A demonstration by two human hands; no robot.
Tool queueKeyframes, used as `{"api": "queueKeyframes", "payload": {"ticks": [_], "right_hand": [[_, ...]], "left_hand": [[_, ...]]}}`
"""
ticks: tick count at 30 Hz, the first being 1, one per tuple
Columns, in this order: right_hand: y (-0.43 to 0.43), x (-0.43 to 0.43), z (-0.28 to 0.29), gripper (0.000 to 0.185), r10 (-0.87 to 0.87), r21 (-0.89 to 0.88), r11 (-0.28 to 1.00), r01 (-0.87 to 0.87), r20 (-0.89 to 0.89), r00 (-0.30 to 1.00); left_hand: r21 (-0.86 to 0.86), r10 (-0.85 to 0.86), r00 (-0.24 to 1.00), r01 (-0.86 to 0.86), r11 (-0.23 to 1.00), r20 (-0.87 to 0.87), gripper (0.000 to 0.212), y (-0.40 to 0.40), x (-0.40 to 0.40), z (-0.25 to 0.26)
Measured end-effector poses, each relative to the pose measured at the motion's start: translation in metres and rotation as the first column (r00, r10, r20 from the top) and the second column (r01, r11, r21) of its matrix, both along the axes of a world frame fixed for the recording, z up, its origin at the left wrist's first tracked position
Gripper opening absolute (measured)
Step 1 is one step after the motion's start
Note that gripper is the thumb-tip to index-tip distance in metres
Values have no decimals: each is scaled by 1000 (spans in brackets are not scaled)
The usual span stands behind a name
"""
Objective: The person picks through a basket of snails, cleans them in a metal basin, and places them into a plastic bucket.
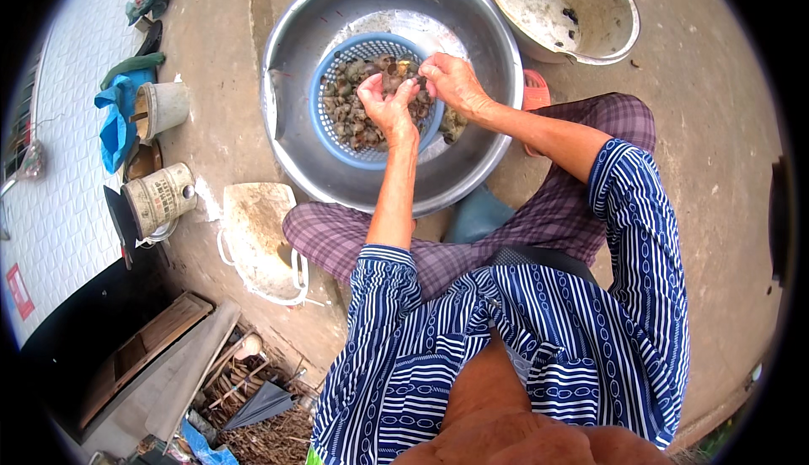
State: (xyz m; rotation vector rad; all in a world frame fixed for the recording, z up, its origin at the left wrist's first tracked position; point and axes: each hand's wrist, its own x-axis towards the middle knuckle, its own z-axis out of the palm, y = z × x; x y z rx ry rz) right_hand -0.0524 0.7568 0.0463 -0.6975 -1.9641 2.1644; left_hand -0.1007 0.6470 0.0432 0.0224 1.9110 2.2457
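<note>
A blue plastic colander (320, 125) full of snails (356, 127) sits inside a wide metal basin (287, 28). Over the colander, my left hand (393, 111) is turned palm up with its fingers curled. Its thumb points towards my right hand (456, 82), whose fingertips are pinched on a small dark thing, probably a snail. Whether the left fingers also grip something cannot be made out. To the right of the colander, a greenish-brown heap (452, 125) lies on the basin floor, partly hidden by my right forearm.
A pale bucket (562, 13) with a few dark bits stands beyond the basin at right. A dirty white container with handles (259, 212) is left of my knee. Further left are a small bucket (167, 109) and a printed tub (161, 194). An orange slipper (536, 90) touches the basin's right side.
</note>
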Motion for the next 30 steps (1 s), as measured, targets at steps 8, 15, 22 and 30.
{"api": "queueKeyframes", "payload": {"ticks": [8, 15, 22, 30], "right_hand": [[20, 1, 10, 18, -73, 18, 997, 72, 53, 996], [42, -3, 4, 19, -208, -61, 976, 209, 20, 978], [95, -8, 38, 17, -426, -288, 879, 379, -121, 897], [187, -1, 44, 12, -725, -336, 650, 681, -6, 689]], "left_hand": [[93, -27, 998, 23, 995, 50, 46, 10, -4, 1], [156, -45, 998, 37, 987, 52, 50, 32, -9, 11], [154, -122, 991, 128, 980, -46, 50, 52, -25, 1], [-59, -193, 977, 200, 978, 94, 47, 19, 8, -64]]}}
